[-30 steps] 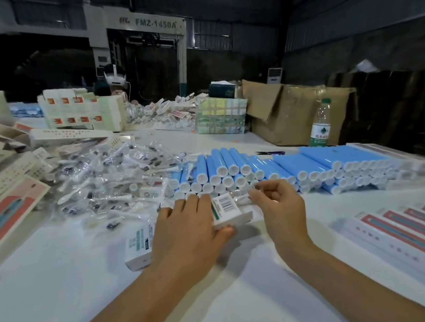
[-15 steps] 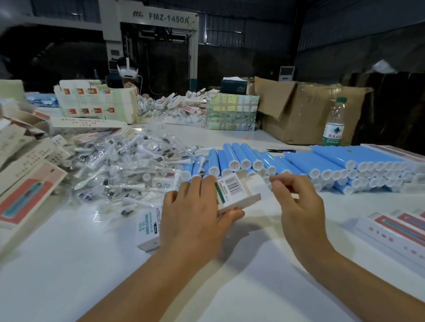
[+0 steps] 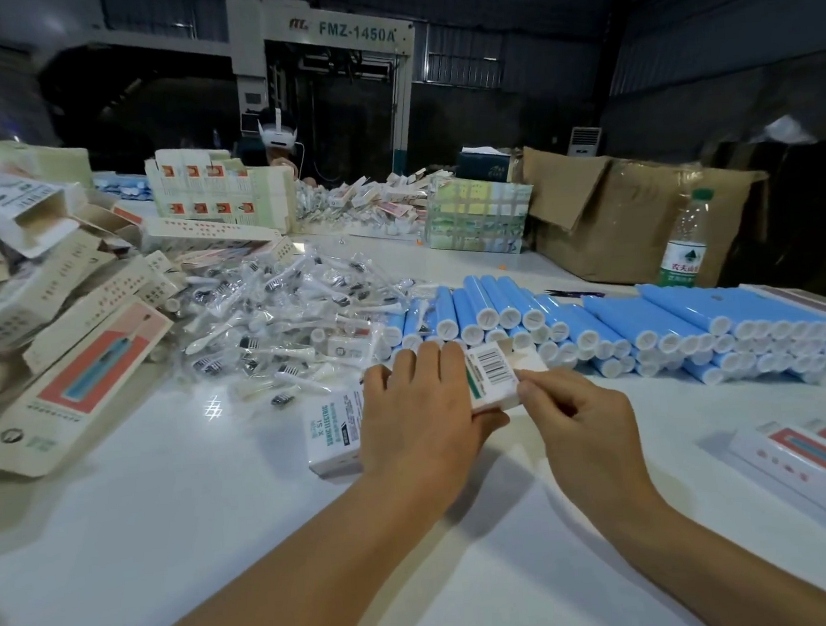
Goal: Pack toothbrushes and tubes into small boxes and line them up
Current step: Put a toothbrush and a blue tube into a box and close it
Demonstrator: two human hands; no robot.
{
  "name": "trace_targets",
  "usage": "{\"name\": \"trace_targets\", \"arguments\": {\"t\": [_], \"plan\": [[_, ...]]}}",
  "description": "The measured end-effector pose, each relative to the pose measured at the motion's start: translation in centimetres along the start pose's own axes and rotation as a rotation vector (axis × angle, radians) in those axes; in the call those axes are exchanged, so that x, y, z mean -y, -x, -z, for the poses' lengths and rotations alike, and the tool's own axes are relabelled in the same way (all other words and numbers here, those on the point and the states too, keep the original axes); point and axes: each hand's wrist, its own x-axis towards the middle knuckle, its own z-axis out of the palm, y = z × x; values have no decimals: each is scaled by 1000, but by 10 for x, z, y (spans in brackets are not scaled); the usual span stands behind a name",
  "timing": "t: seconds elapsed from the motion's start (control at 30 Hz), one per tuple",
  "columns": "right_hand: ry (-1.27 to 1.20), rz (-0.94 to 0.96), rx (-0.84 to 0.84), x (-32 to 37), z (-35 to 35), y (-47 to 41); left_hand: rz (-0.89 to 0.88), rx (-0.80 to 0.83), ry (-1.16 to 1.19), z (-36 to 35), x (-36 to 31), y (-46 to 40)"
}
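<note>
My left hand point(image 3: 420, 410) lay over the small white toothbrush box point(image 3: 491, 378) on the white counter point(image 3: 173, 549), fingers curled across its top and thumb tucked under the near edge, gripping it. My right hand point(image 3: 577, 421) was bunched at the box's right end, thumb and forefinger pinched together on the end flap beside the barcode. Just beyond the box lay the stacked blue tubes point(image 3: 646, 321), with the heap of bagged toothbrush heads point(image 3: 284, 317) to their left.
</note>
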Motion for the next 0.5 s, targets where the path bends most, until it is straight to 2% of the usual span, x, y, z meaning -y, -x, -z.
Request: {"name": "trace_targets", "arguments": {"t": [0.27, 0.5], "plan": [[32, -194, 112, -5, -2, -7, -96, 48, -72, -3, -5, 7], [-75, -260, 35, -3, -4, -4, -99, 41, -97, -5, -10, 9]]}}
